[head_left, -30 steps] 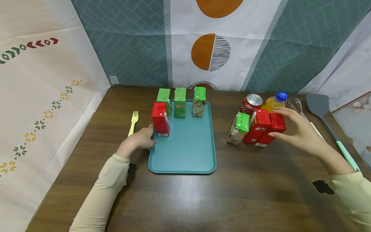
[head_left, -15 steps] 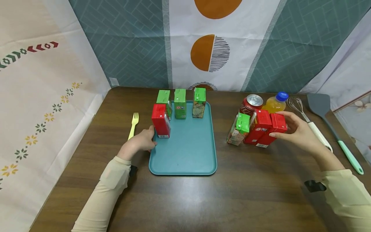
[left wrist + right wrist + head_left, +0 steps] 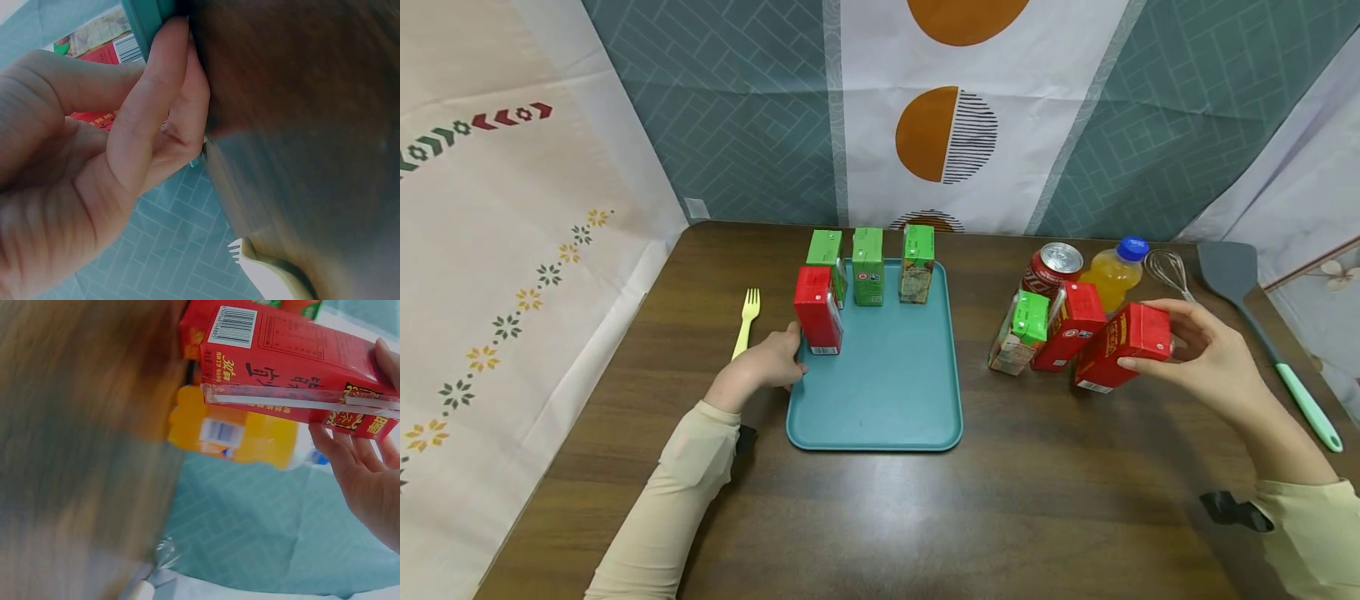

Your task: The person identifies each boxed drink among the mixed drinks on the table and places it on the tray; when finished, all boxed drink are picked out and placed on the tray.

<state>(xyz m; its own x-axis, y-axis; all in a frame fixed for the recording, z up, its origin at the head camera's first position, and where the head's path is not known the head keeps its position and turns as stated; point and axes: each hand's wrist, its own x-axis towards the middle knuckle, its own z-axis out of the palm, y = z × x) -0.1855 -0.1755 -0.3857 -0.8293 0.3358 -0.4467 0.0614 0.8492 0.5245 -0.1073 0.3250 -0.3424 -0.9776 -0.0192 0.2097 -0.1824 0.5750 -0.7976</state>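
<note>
My left hand (image 3: 763, 360) grips the left rim of a teal tray (image 3: 880, 392); in the left wrist view its fingers (image 3: 167, 69) curl at the tray's edge. A red drink carton (image 3: 817, 310) and three green ones stand on the tray's left and far side. On the right, my right hand (image 3: 1213, 358) holds another red drink carton (image 3: 1123, 346) by its upper end, thumb on the near side, and the carton is tilted. The right wrist view shows the held carton's barcode and attached straw (image 3: 275, 395). Beside it stand a red carton (image 3: 1070, 327) and a green-topped carton (image 3: 1021, 332).
Behind the right-hand cartons are a red soda can (image 3: 1051, 268) and an orange drink bottle (image 3: 1112, 273) with a blue cap. A whisk (image 3: 1168, 271) and a grey spatula (image 3: 1228, 271) lie farther right. Left of the tray lies a yellow fork (image 3: 747, 321).
My right hand has closed on the outermost red carton and drawn it rightward and nearer, tilting it away from the other red carton. The left hand keeps its place at the tray.
</note>
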